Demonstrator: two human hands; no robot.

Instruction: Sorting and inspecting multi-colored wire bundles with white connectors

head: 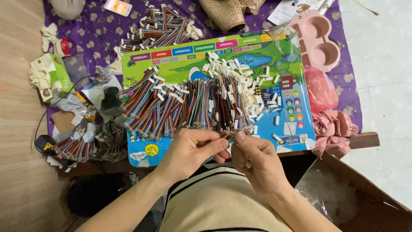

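My left hand (pixel 191 150) and my right hand (pixel 253 157) meet at the near edge of a colourful picture board (pixel 262 51). Together they pinch a short multicoloured ribbon wire (pixel 226 135) between their fingertips. Just beyond the hands lies a wide row of multicoloured ribbon wires (pixel 180 107) spread across the board. A heap of small white plastic connectors (pixel 240 75) sits behind and to the right of the wires.
Another pile of ribbon wires (pixel 159 28) lies at the back on a purple cloth (pixel 90 34). A pink moulded tray (pixel 317 41), red plastic bag (pixel 319 88) and pink cloth (pixel 332 129) sit right. Tissue box (pixel 53 75), scraps and wire bundles (pixel 79 146) crowd the left.
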